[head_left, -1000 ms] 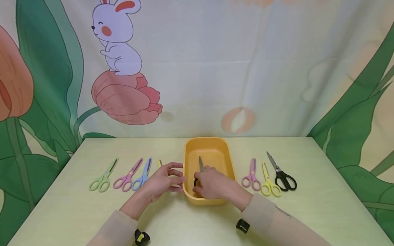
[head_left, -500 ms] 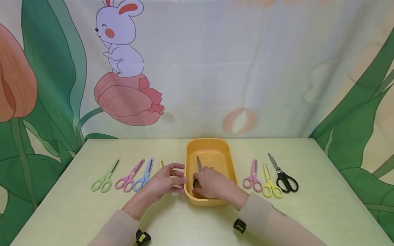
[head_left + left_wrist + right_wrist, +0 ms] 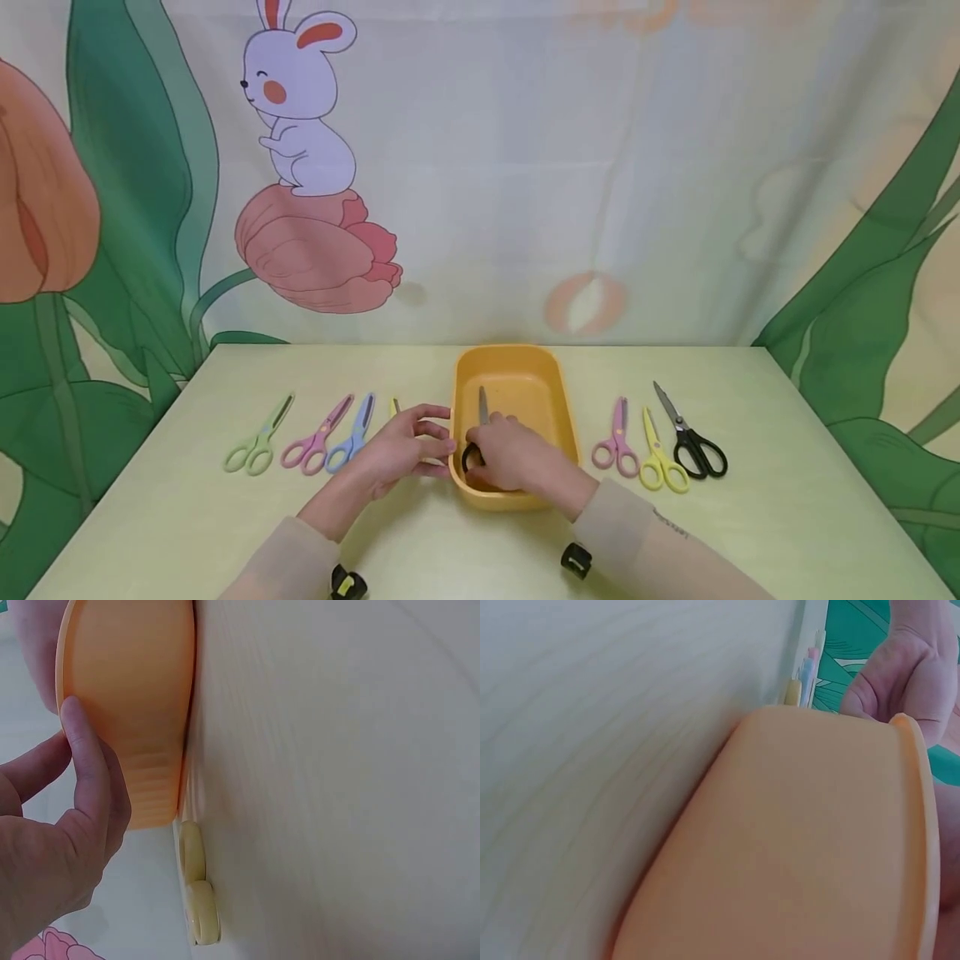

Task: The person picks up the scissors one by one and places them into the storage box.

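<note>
A yellow-orange tray stands on the table in the middle of the head view. Inside it, my right hand holds black-handled scissors, their silver blades pointing toward the tray's far end. Part of the black handle shows beside the fingers; the rest is hidden under the hand. At the tray's left side, my left hand touches the rim with its fingertips, as the left wrist view also shows with the left fingers. In the right wrist view the tray's outer wall covers the right hand.
Left of the tray lie green scissors, pink scissors, blue scissors and partly hidden yellow scissors. Right of it are pink scissors, yellow scissors and large black-handled scissors. A printed curtain hangs behind the table.
My right hand has shifted slightly left within the tray, and the black-handled scissors in it have moved left too. The left hand stays at the rim. The head view has tilted a little.
</note>
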The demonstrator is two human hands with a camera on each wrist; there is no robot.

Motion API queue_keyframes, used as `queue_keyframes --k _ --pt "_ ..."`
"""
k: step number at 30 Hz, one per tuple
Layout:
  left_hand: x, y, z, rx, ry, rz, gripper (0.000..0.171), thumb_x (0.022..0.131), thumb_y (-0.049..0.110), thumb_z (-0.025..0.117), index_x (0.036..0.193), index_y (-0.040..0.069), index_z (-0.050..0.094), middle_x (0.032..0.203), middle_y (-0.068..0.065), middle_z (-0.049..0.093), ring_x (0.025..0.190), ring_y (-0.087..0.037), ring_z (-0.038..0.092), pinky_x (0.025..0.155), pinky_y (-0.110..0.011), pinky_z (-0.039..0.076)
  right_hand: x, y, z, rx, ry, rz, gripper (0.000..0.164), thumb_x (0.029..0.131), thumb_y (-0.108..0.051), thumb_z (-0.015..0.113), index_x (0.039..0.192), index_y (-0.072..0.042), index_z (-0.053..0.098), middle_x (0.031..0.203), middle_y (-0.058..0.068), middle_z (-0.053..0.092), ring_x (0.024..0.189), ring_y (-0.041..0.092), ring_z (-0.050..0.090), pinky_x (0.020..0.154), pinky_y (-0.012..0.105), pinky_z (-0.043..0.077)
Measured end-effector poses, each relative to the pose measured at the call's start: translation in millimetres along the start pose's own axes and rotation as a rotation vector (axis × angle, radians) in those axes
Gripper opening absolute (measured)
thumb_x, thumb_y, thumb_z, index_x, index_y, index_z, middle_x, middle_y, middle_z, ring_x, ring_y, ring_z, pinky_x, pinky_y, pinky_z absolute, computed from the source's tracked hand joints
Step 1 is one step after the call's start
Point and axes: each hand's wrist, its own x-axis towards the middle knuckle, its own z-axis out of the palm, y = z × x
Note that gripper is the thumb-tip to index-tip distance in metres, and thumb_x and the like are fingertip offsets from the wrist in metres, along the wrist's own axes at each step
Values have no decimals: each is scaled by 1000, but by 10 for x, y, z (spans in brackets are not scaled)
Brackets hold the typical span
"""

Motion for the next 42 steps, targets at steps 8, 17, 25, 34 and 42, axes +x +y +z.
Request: queue_keyframes --k 8,17,25,34,42 --pt "-10 7 10 -1 20 -2 51 97 -6 65 144 -6 44 112 -19 54 88 -26 65 83 -48 60 -78 95 -61 66 93 3 46 97 -37 73 130 -6 67 114 16 64 93 26 64 78 41 57" --pt "-2 -25 9 -23 3 -2 52 97 -7 65 144 -6 43 109 -18 54 87 -27 66 81 -49 61 -317 281 -240 122 244 12 35 99 -33 71 123 -8 69 116 11 66 92 25 65 76 41 58" --pt "14 -27 7 -31 2 -3 53 96 -8 65 144 -6 43 108 -18 54 89 -30 67 81 -48 61 -514 506 -377 147 351 41 33 99 -30 70 122 -7 69 120 11 67 101 28 67 81 44 57" --pt "6 -21 9 -34 3 -10 53 96 -8 65 144 -6 43 109 -18 54 89 -29 67 82 -48 60 -725 877 -414 198 409 100 31 101 -30 67 121 -7 69 113 8 67 99 29 66 77 43 57" --pt "9 -13 12 -28 12 -6 52 96 -8 65 144 -5 44 109 -18 54 88 -28 67 81 -49 60 -904 1233 -420 206 395 187 30 102 -25 64 122 -3 67 115 14 67 95 31 64 80 48 55"
